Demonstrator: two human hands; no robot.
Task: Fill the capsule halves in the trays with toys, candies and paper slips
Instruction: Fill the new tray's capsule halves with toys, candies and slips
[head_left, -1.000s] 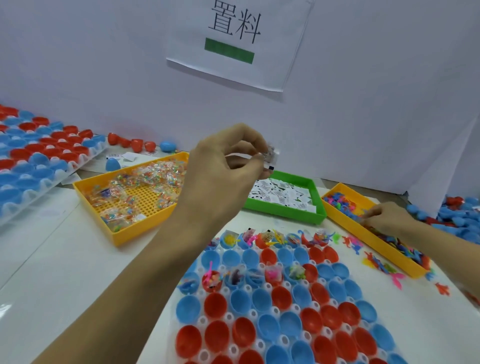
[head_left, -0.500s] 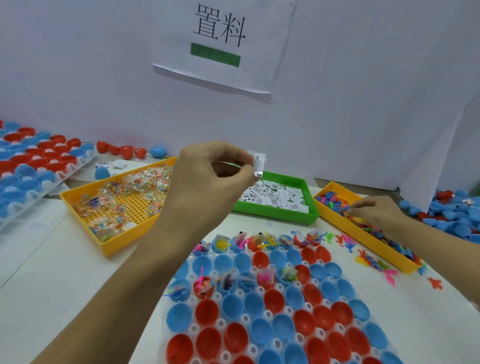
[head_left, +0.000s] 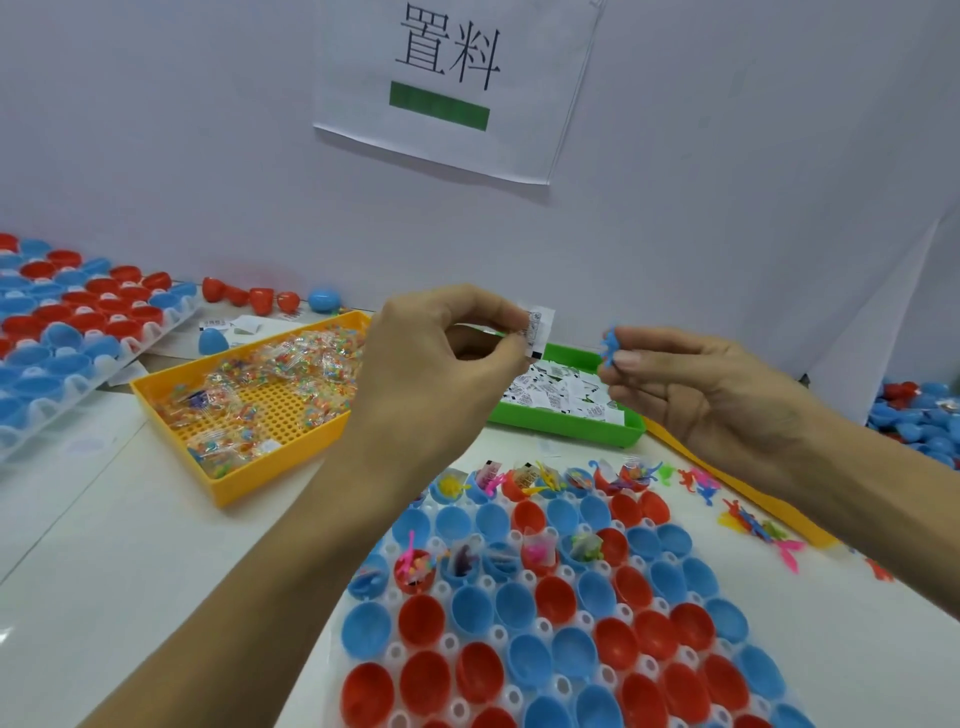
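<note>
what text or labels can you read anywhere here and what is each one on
"置料" in large black characters on the white paper sign taped to the wall, above a plain green bar with no text.
Paper slip pinched in the left hand: black print, too small to read.
Paper slips in the green tray: printed, too small to read.
Candy packets in the yellow tray: no print legible.
Blue toy in the right hand: no text.

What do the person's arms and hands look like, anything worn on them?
Both forearms are bare as far as the frame shows: no sleeves in view. The left hand and right hand wear no gloves, and no rings, watch or wristband show. The nails that show on the right hand look short and unpainted.
</note>
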